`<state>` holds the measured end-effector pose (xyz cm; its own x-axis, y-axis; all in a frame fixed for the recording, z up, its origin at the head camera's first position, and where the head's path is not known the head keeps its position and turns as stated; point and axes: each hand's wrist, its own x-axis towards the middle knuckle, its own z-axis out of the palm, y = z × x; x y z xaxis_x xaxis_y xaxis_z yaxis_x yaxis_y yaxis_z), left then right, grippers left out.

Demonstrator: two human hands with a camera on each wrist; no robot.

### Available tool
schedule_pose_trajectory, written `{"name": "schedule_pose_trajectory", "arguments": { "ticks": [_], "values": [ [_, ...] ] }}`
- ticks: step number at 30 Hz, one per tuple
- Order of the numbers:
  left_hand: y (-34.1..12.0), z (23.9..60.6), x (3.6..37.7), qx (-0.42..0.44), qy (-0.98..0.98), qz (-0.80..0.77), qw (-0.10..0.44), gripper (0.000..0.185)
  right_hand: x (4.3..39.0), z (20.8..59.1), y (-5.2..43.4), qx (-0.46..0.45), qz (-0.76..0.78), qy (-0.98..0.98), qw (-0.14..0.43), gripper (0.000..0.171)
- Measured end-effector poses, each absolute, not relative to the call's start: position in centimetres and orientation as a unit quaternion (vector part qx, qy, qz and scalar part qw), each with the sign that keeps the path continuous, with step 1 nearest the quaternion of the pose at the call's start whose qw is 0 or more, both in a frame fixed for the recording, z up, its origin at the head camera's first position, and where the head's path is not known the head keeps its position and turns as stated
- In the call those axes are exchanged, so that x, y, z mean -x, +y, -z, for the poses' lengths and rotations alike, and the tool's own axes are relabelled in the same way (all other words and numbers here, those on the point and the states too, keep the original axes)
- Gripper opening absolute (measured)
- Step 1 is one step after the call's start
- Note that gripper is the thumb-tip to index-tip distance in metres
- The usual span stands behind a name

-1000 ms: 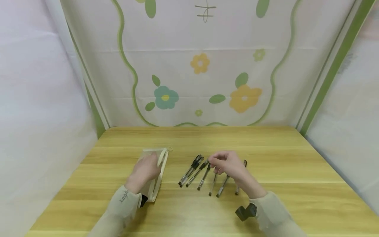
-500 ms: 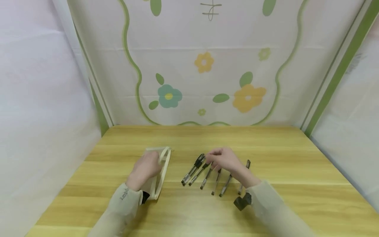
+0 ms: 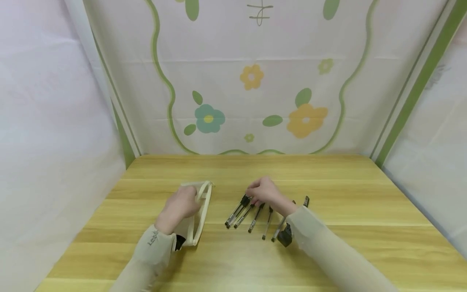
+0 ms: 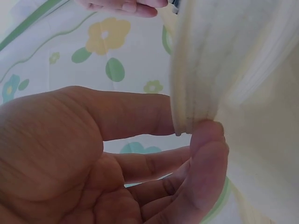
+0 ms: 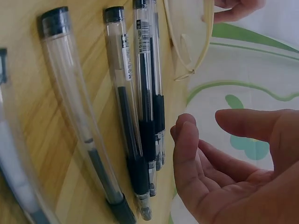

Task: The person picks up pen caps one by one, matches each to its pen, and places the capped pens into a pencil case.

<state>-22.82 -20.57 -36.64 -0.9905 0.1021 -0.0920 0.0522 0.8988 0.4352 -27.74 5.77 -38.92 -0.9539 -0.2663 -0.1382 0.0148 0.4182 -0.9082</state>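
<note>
A cream fabric pouch [image 3: 200, 211] lies on the wooden table [image 3: 335, 182], its mouth held open. My left hand [image 3: 179, 207] pinches the pouch's rim [image 4: 219, 60] between thumb and forefinger, as the left wrist view shows. Several clear pens with black caps [image 3: 255, 213] lie side by side to the right of the pouch. My right hand [image 3: 257, 194] hovers over the far ends of the leftmost pens [image 5: 140, 102]. The right wrist view shows its fingers [image 5: 187, 154] loosely curved with nothing between them and the thumb.
White cloth panels with green trim and flower prints wall in the table at the back [image 3: 255, 101] and both sides. A black wrist camera mount [image 3: 284, 237] sits under my right sleeve. One pen [image 3: 305, 201] lies furthest right.
My right hand has moved left and further across the row, from the middle pens to the leftmost ones. My left hand has stayed on the pouch.
</note>
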Motion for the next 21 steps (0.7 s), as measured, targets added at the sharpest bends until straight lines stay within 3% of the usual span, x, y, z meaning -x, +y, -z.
{"name": "schedule_pose_trajectory", "arguments": {
  "ticks": [9,21],
  "values": [
    [-20.8,36.57,23.04,-0.037,0.971,-0.225,0.068,0.01,28.07,38.69,5.45,0.08,0.516,0.842,0.133,0.023],
    [-20.92,36.43,22.79,-0.033,0.968,-0.239,0.069,0.013,28.33,38.9,4.75,0.081,0.504,0.848,0.139,0.019]
  ]
}}
